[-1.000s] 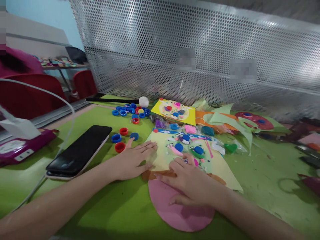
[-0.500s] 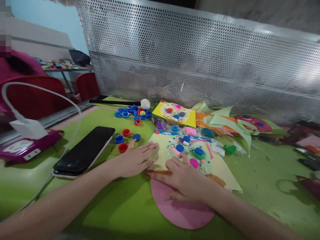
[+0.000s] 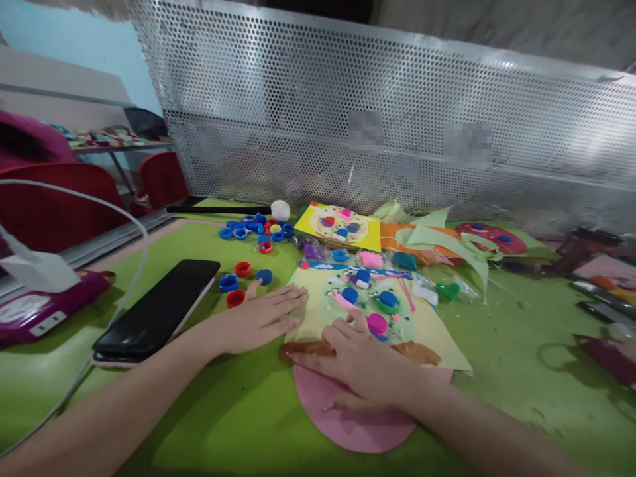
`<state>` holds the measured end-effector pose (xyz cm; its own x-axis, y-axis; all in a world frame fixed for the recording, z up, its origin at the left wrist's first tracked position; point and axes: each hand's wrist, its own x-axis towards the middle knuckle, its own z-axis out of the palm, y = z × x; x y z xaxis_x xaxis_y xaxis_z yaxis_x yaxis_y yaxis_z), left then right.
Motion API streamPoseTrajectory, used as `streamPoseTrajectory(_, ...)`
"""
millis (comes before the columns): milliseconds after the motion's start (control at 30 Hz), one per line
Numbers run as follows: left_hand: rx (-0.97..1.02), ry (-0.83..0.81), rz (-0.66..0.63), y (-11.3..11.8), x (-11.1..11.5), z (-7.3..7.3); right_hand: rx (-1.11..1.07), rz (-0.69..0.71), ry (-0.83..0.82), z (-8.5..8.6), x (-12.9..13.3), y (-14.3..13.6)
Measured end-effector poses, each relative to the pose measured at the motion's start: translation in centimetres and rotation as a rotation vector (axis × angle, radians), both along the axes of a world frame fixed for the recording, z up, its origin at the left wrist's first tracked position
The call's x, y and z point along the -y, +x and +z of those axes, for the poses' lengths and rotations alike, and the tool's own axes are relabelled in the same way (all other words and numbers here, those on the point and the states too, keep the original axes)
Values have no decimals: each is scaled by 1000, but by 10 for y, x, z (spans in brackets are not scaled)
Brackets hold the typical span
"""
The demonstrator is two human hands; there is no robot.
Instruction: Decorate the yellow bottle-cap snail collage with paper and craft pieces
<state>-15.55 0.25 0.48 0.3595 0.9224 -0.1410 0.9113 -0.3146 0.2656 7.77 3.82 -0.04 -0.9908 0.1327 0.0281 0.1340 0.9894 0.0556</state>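
Note:
A pale yellow craft sheet (image 3: 442,338) lies on the green table, decorated with blue and pink bottle caps and bits of clay. Brown clay (image 3: 417,353) runs along its near edge. My right hand (image 3: 360,368) rests there, index finger stretched along the brown strip, thumb apart, the other fingers bent, holding nothing. Beneath the hand and partly under the sheet is a pink round sheet (image 3: 368,434). My left hand (image 3: 253,323) lies flat with fingers spread, their tips at the sheet's left edge. Its thumb is near a blue bottle cap (image 3: 264,276).
A black phone (image 3: 159,308), a purple power strip (image 3: 50,311) and a white cable are at left. Behind stand a heap of caps (image 3: 256,226), a yellow card (image 3: 370,235), bagged clay (image 3: 371,260) and cut paper (image 3: 432,237). A perforated metal screen (image 3: 298,106) closes the back.
The view has shifted slightly, so things sit a little further left. My right index finger has slid slightly down, showing more of the brown clay. My left hand stays flat at the sheet's edge.

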Motion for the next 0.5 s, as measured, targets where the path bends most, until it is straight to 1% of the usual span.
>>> streamPoseTrajectory(100, -25, 53, 12, 1, -4, -8, -2, -38, 20, -1, 0, 0)
streamPoseTrajectory(200, -45, 96, 0, 0, -6, -12, -26, -22, -23, 4, -2, 2)
streamPoseTrajectory(267, -55, 57, 0, 1, -4, -10, -52, -29, -73, 8, -3, 6)
streamPoseTrajectory(367, -38, -17, -15, 7, 2, -3, -83, -134, -105, 13, -5, 16)
streamPoseTrajectory(500, -47, -18, -83, 21, 7, 4, -20, -274, -81, 7, -6, 41)
